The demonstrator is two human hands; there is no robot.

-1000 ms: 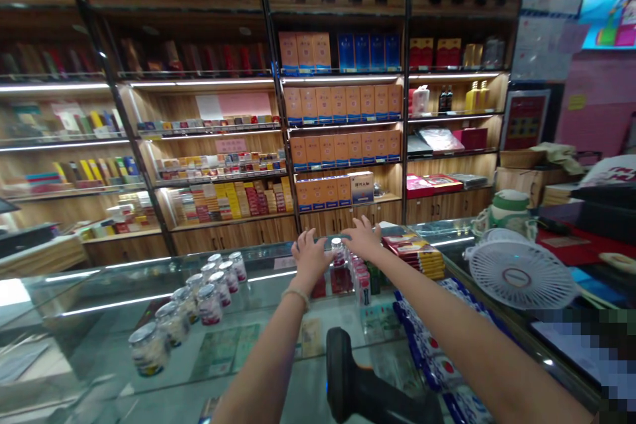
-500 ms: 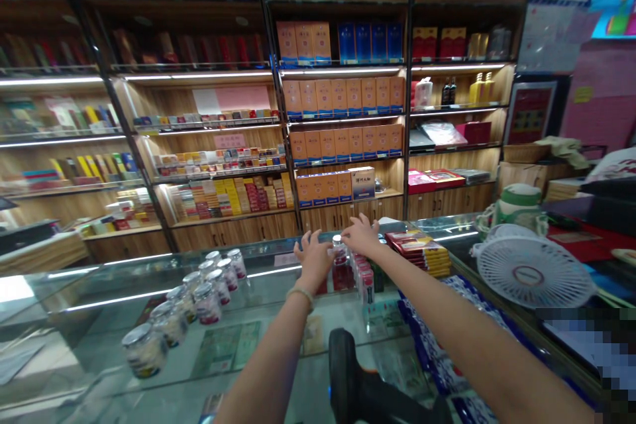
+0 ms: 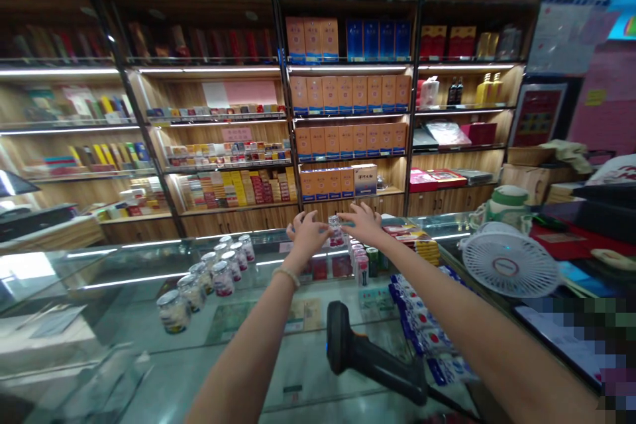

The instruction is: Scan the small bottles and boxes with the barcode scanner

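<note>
A single view serves the scene, taken from the person's head, looking forward and slightly down over the glass tabletop (image 3: 238,358). It stands close above the near part, where the scanner (image 3: 370,358) lies large at 6 o'clock. The forearms run in from 7 and 5 o'clock, so the left hand (image 3: 309,233) and right hand (image 3: 362,225) sit farther out, just below the centre. Beyond the tabletop the camera faces the wall shelves (image 3: 348,116), well apart from it, filling the upper half through 12 o'clock. The fan (image 3: 509,268) shows at 4 o'clock.
</note>
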